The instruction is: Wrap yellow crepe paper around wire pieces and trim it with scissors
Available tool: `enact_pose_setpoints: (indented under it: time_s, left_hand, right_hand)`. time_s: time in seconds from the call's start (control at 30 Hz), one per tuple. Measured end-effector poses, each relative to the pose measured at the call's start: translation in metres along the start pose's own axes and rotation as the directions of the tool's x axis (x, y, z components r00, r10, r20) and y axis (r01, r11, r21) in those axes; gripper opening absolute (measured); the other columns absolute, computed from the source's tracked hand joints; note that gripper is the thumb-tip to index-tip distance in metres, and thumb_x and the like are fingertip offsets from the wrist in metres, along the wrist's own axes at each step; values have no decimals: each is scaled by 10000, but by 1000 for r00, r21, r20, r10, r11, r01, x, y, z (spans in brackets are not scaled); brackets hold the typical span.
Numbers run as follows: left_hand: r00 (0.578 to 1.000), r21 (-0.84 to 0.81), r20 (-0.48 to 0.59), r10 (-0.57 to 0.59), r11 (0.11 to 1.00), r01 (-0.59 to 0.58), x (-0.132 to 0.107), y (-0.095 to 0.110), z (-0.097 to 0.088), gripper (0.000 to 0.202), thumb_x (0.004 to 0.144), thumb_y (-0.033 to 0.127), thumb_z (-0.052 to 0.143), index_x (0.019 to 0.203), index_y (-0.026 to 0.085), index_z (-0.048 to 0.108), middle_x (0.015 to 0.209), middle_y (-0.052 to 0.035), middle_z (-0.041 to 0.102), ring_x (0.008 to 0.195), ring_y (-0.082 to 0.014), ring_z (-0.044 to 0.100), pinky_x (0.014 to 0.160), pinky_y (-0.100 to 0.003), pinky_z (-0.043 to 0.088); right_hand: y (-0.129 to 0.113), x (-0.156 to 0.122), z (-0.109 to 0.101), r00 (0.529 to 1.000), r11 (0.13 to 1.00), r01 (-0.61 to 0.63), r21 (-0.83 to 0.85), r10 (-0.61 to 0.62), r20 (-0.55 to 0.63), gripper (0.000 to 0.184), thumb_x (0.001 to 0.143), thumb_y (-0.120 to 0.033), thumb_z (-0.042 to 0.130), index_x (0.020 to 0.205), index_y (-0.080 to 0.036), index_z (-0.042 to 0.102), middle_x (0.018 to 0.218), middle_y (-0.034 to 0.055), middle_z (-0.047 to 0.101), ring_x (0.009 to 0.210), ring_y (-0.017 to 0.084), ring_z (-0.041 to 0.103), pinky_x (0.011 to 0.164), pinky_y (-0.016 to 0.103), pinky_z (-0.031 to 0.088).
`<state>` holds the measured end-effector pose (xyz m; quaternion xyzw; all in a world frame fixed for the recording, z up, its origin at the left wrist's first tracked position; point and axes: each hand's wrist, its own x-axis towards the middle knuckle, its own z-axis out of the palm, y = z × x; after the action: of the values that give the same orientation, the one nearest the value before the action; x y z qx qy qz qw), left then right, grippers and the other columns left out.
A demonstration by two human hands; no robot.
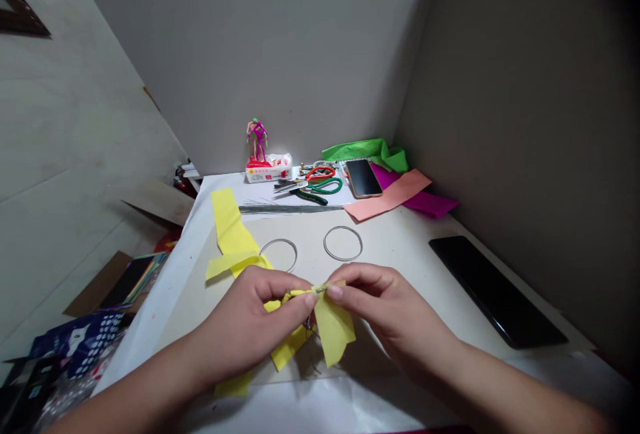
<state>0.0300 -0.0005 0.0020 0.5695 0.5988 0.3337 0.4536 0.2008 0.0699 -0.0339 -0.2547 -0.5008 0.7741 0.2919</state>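
Note:
My left hand (pixel 245 321) is closed, thumb and forefinger pinching a thin wire piece partly wrapped in yellow paper. My right hand (pixel 387 304) pinches the same piece from the other side, where a yellow crepe-like paper strip (pixel 336 331) hangs down between the hands. Twisted dark wire (pixel 311 325) shows below the left fingertips, partly hidden. A longer yellow paper strip (pixel 233 227) lies on the table beyond my left hand. Two thin wire rings lie just past my hands, the left ring (pixel 296 253) and the right ring (pixel 361 242).
Along the back are straight wires (pixel 290 209), green-handled scissors (pixel 325 185), a phone (pixel 364 177), and a small wire figure (pixel 257 137) above a tissue pack (pixel 270 171). Green (pixel 357 149) and salmon (pixel 387 197) paper lie back right. A black slab (pixel 495 291) rests at right.

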Motion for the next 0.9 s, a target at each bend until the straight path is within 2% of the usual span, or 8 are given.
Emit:
enact_pose_setpoints:
  time_s: [0.17, 0.3, 0.47, 0.6, 0.73, 0.9]
  left_hand:
    - [998, -112, -58, -11, 994, 5, 2, -3, 3, 198, 825, 289, 597, 746, 160, 725, 705, -10, 668, 662, -127, 544, 609, -191, 415]
    - [998, -176, -67, -5, 984, -7, 2, -4, 5, 216, 837, 315, 593, 768, 177, 744, 712, -12, 687, 670, -132, 565, 620, -195, 435]
    - [994, -179, -104, -9, 984, -9, 0, -3, 8, 262, 854, 311, 568, 706, 166, 729, 652, -2, 653, 635, -118, 552, 610, -189, 429]
    - [988, -154, -153, -12, 988, -12, 0, -3, 11, 229, 837, 295, 576, 732, 169, 735, 658, 0, 658, 633, -118, 556, 600, -189, 430]
    - [977, -112, -212, -5, 994, -19, 1, -4, 13, 209, 803, 267, 587, 665, 155, 698, 591, 13, 609, 581, -106, 515, 546, -180, 406]
    - [980, -160, -197, -17, 987, -15, 2, -5, 15, 227, 806, 246, 565, 630, 146, 666, 564, 12, 592, 560, -104, 505, 533, -188, 392]
  right_hand:
    - [2, -1, -1, 999, 1000, 6, -21, -7, -42, 115, 759, -288, 741, 772, -175, 733, 740, 8, 674, 692, 97, 560, 657, 214, 440]
    - [4, -2, -2, 999, 1000, -7, 5, 7, -47, 132, 753, -302, 747, 775, -173, 732, 752, 21, 687, 701, 113, 579, 668, 238, 455]
    - [5, -1, -1, 999, 999, -8, 33, 9, -41, 136, 750, -303, 750, 771, -170, 731, 750, 24, 691, 695, 116, 589, 671, 243, 457]
    - [5, 1, -1, 999, 998, -17, 60, 19, -40, 135, 740, -298, 760, 772, -170, 733, 751, 26, 693, 692, 114, 593, 668, 240, 457]
    - [5, 1, -1, 998, 994, -59, 88, 59, -1, 134, 735, -291, 762, 806, -179, 740, 794, 36, 707, 729, 132, 616, 698, 257, 466]
    - [5, 0, -1, 998, 996, -69, 54, 70, -4, 105, 728, -258, 753, 804, -186, 743, 762, 15, 694, 695, 103, 585, 674, 227, 450]
